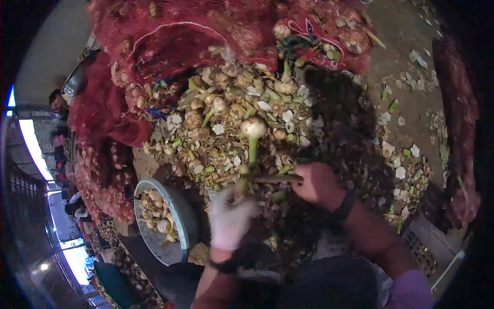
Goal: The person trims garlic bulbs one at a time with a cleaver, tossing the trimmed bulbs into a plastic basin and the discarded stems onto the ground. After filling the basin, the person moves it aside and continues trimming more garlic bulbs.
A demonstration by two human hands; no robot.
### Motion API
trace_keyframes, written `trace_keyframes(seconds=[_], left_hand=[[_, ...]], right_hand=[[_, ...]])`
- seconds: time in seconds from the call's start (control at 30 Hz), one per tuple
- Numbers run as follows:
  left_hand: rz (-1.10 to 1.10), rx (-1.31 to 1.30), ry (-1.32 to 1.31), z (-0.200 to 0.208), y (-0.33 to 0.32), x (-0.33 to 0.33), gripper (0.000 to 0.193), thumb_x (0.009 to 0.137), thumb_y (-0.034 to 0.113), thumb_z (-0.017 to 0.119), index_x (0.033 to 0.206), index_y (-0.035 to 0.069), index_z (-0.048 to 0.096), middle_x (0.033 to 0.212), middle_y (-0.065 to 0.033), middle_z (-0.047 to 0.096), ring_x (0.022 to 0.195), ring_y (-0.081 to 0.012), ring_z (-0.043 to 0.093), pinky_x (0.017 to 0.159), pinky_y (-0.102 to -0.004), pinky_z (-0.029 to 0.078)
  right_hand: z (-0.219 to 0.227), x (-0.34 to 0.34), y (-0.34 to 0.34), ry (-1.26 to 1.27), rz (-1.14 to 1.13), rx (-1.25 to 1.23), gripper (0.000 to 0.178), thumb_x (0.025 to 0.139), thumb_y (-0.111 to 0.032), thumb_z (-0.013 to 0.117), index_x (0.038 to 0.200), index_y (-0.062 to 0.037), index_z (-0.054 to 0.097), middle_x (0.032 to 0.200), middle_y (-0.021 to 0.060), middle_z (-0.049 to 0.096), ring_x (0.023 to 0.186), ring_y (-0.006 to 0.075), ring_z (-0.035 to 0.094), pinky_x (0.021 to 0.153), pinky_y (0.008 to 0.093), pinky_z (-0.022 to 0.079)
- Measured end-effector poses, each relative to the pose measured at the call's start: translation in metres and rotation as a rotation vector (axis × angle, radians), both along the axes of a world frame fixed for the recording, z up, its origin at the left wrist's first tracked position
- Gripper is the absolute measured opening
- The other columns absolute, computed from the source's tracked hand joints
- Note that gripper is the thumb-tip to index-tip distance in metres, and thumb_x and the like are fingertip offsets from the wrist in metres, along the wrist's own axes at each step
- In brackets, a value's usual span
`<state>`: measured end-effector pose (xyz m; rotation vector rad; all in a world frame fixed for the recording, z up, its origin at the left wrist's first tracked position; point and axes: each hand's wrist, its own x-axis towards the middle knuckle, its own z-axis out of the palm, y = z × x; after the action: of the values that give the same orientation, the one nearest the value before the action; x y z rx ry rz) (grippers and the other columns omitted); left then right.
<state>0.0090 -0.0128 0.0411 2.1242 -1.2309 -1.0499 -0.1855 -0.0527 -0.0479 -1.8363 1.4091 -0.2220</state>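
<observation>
The gloved left hand [232, 216] is closed round a garlic stalk [252, 150], its bulb [253, 127] just beyond the fingers; the right hand [320, 186] beside it grips a thin blade [278, 178]; the bulb seems light, firm, best held by the stalk

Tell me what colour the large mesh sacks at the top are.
The large mesh sacks are red, as the head view, the only one, shows best.

White on the gloved left hand [231, 219], lilac on the right sleeve [410, 289]. Cream on the bulb [253, 127], green down its stem [252, 150]; white-edged red mesh on the sack [177, 44], grey-blue on the tub [184, 216].
</observation>
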Motion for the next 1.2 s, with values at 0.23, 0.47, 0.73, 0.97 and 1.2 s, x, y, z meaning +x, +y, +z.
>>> trace_keyframes(seconds=[0.23,0.47,0.73,0.97,1.2], left_hand=[[-0.164,-0.207,-0.535,0.029,-0.040,0.053,0.062,0.067,0.030,0.071,0.118,0.001,0.054,0.103,-0.0192,0.062,0.091,-0.0319,0.061,0.082,-0.0382,0.046],[-0.381,-0.212,-0.098,-0.096,-0.115,0.024,0.079,0.066,0.010,0.072,0.131,0.001,0.029,0.106,-0.0185,0.059,0.100,-0.0283,0.059,0.085,-0.0329,0.046],[-0.242,-0.454,0.368,-0.059,-0.013,-0.014,0.085,0.067,-0.001,0.073,0.134,0.006,0.020,0.122,-0.0141,0.045,0.103,-0.0215,0.054,0.088,-0.0340,0.046],[-0.086,-0.392,0.447,-0.050,-0.004,-0.013,0.088,0.062,0.006,0.080,0.129,0.007,0.024,0.121,-0.0133,0.045,0.109,-0.0230,0.049,0.089,-0.0360,0.045],[-0.074,-0.507,0.224,-0.042,0.008,-0.020,0.091,0.054,0.003,0.080,0.127,0.007,0.027,0.118,-0.0140,0.046,0.103,-0.0249,0.052,0.086,-0.0355,0.047]], right_hand=[[-0.043,-0.015,0.015,-0.256,-0.465,0.222,0.035,0.072,-0.032,0.064,0.093,-0.0039,0.065,0.082,0.0190,0.064,0.078,0.0377,0.061,0.073,0.0430,0.050],[-0.005,-0.006,0.000,-0.260,-0.507,0.074,0.032,0.071,-0.025,0.063,0.092,-0.0014,0.064,0.080,0.0173,0.065,0.077,0.0365,0.062,0.071,0.0420,0.050],[0.018,0.008,0.017,-0.156,-0.107,-0.492,0.016,0.060,-0.017,0.067,0.067,-0.0103,0.055,0.062,0.0107,0.054,0.060,0.0322,0.056,0.053,0.0436,0.044],[0.016,0.016,0.018,-0.166,-0.067,-0.492,0.016,0.058,-0.016,0.063,0.069,-0.0103,0.054,0.063,0.0095,0.054,0.061,0.0308,0.056,0.055,0.0443,0.044],[-0.012,-0.002,0.025,-0.163,-0.114,-0.411,0.018,0.062,-0.019,0.066,0.076,-0.0096,0.060,0.070,0.0108,0.059,0.069,0.0325,0.059,0.063,0.0433,0.047]])
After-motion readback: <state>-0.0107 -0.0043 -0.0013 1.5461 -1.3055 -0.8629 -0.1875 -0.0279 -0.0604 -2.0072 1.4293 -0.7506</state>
